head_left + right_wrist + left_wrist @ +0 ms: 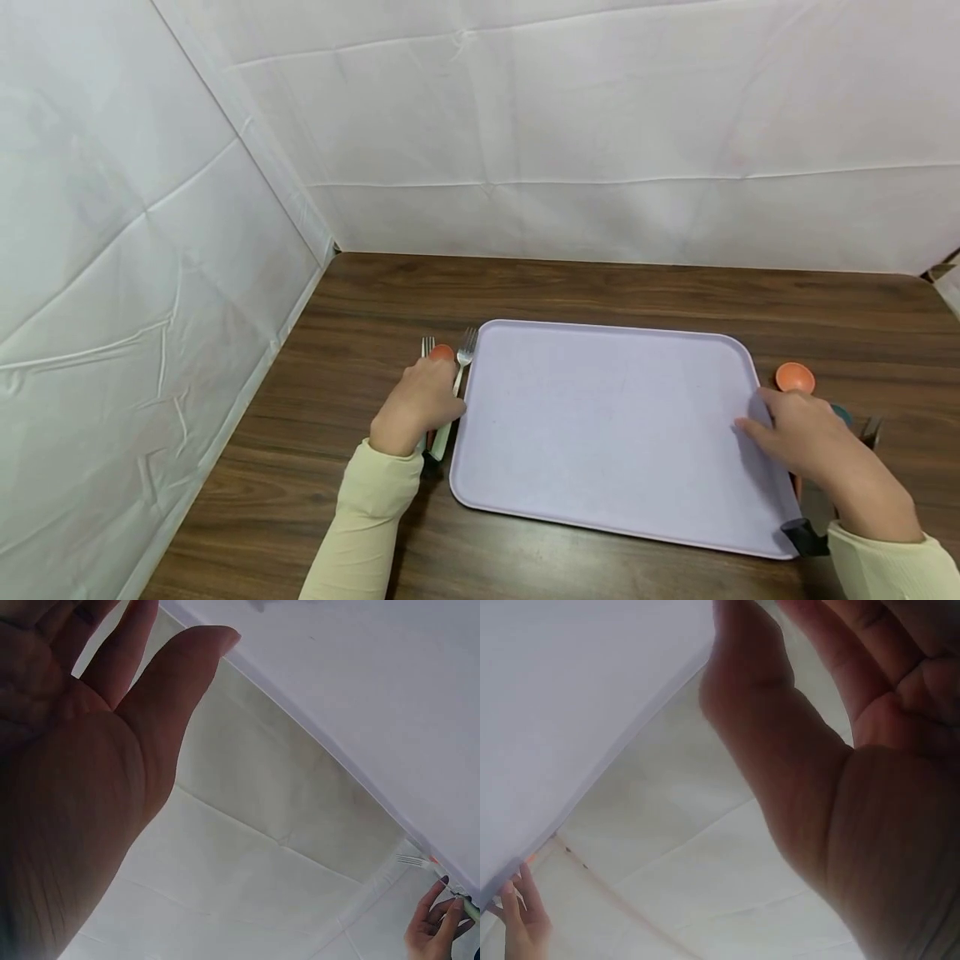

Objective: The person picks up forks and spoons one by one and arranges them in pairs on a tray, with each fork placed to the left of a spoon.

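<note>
A pale lavender tray lies flat on the brown wooden table. My left hand is at its left edge, above two forks and an orange spoon; the thumb reaches the tray's rim. At the opposite edge my right hand has its thumb over the tray, beside another orange spoon. In the left wrist view, the left thumb and fingers stand apart with nothing visible between them. The right wrist view likewise has the right thumb apart from the fingers, its tip overlapping the tray's edge.
A teal utensil and a dark fork lie right of the tray, partly covered by the right arm. White sheeting hangs behind the table and along its left side.
</note>
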`<state>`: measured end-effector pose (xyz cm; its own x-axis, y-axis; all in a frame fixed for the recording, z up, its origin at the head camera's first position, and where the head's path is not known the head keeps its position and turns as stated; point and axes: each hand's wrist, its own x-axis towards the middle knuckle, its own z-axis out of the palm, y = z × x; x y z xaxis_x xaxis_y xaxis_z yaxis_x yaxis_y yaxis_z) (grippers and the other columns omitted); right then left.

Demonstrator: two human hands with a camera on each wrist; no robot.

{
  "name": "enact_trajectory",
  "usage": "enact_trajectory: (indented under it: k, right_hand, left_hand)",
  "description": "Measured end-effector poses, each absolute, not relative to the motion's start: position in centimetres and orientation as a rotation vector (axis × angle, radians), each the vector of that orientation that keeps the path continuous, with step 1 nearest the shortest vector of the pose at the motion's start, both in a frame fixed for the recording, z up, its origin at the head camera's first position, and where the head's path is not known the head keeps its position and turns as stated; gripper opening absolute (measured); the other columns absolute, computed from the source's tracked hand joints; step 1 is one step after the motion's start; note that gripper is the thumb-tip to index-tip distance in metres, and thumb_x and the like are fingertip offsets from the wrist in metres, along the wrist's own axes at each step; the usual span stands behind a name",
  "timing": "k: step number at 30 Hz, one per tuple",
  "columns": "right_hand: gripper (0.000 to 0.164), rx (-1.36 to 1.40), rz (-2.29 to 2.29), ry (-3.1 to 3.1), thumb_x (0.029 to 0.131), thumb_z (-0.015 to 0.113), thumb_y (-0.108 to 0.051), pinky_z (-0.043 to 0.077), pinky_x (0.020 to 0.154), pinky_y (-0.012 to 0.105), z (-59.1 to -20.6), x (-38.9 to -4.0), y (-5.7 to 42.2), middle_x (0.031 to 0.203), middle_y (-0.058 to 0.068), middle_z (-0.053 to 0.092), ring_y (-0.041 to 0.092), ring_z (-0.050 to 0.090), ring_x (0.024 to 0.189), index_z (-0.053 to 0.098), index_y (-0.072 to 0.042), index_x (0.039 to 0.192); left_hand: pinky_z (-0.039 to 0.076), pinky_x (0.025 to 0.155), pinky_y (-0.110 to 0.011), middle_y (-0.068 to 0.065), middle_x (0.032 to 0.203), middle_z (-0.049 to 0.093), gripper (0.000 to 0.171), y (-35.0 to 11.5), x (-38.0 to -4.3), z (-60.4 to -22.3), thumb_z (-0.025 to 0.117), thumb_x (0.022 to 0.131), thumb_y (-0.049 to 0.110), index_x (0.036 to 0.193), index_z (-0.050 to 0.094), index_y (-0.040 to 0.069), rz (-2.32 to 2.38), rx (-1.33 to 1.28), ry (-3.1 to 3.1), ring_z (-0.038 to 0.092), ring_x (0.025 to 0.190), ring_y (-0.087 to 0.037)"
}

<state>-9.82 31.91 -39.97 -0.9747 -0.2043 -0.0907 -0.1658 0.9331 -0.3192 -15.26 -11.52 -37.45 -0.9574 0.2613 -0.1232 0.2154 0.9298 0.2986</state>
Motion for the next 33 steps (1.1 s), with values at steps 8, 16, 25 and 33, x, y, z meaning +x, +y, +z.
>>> enact_trajectory:
  k: [8, 16, 25, 33]
  right_hand:
    - [0.03, -0.228, -0.478, 2.93, 0.082, 0.063, -0.01, 0.041, 0.049, 0.037, -40.0, -10.0, 32.0, 0.063, 0.008, 0.05, 0.022, 0.049, 0.057, 0.054, 0.013, 0.099]
    - [0.052, -0.189, -0.434, 2.912, 0.069, 0.053, 0.005, 0.04, 0.057, 0.042, -39.8, -10.1, 32.0, 0.095, 0.033, 0.057, 0.033, 0.049, 0.07, 0.045, 0.022, 0.118]
    - [0.053, -0.177, -0.431, 2.913, 0.069, 0.053, 0.005, 0.04, 0.055, 0.041, -39.9, -10.0, 32.1, 0.089, 0.031, 0.057, 0.033, 0.048, 0.068, 0.044, 0.022, 0.118]
    - [0.055, -0.164, -0.454, 2.902, 0.068, 0.053, 0.006, 0.039, 0.055, 0.04, -39.7, -10.0, 32.0, 0.093, 0.033, 0.057, 0.032, 0.048, 0.068, 0.043, 0.023, 0.119]
  left_hand:
    - [0.041, 0.053, -0.036, -0.004, 0.063, 0.046, 0.01, -10.9, -15.1, -37.4, 0.059, 0.065, 0.005, 0.063, 0.05, 0.009, 0.449, 0.451, 2.951, 0.046, 0.06, -0.021]
    - [0.043, 0.055, -0.041, -0.005, 0.062, 0.046, 0.01, -10.3, -14.9, -37.6, 0.059, 0.067, 0.003, 0.066, 0.051, 0.008, 0.463, 0.486, 2.976, 0.048, 0.06, -0.025]
    - [0.043, 0.057, -0.035, -0.004, 0.066, 0.055, 0.023, -9.2, -14.8, -37.9, 0.062, 0.07, 0.002, 0.093, 0.065, 0.001, 0.424, 0.537, 2.97, 0.05, 0.063, -0.019]
    - [0.042, 0.056, -0.034, -0.003, 0.064, 0.051, 0.015, -8.8, -14.7, -38.5, 0.062, 0.069, 0.002, 0.084, 0.061, 0.004, 0.419, 0.56, 2.935, 0.05, 0.061, -0.018]
